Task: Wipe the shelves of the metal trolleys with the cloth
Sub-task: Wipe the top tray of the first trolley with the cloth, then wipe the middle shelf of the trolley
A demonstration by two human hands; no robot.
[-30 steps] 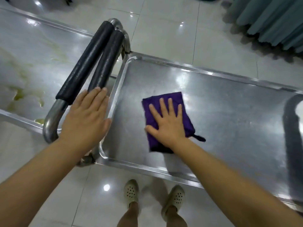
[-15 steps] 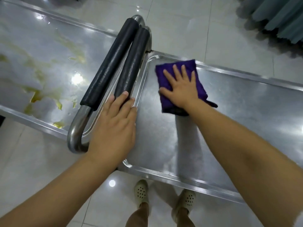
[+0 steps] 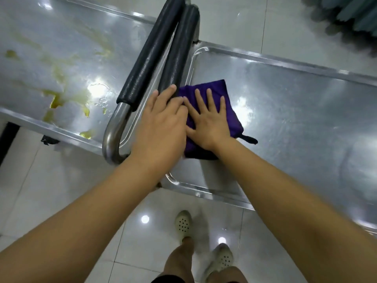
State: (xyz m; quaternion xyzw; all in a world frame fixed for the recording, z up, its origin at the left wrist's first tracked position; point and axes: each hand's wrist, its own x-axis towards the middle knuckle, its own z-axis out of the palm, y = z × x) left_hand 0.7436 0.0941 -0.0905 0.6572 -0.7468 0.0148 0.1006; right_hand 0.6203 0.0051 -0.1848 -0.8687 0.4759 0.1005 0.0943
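A folded purple cloth (image 3: pixel 212 89) lies at the left end of the right trolley's top shelf (image 3: pixel 295 123). My right hand (image 3: pixel 208 121) presses flat on it with straight, spread fingers. My left hand (image 3: pixel 161 127) rests flat on the black padded handle (image 3: pixel 175 58) of this trolley, fingers straight, right beside the right hand. The left trolley's shelf (image 3: pixel 51 48) shows yellow-green smears and wet patches.
A second black padded handle (image 3: pixel 149 52) belongs to the left trolley and touches the first. Glossy white tiled floor (image 3: pixel 61 190) lies below, with my feet in pale perforated clogs (image 3: pixel 182 224). Teal curtains (image 3: pixel 350 15) hang at the top right.
My right hand has drawn the cloth back from the shelf's far corner toward me and leftward, next to the left hand. My left hand stays on the handle.
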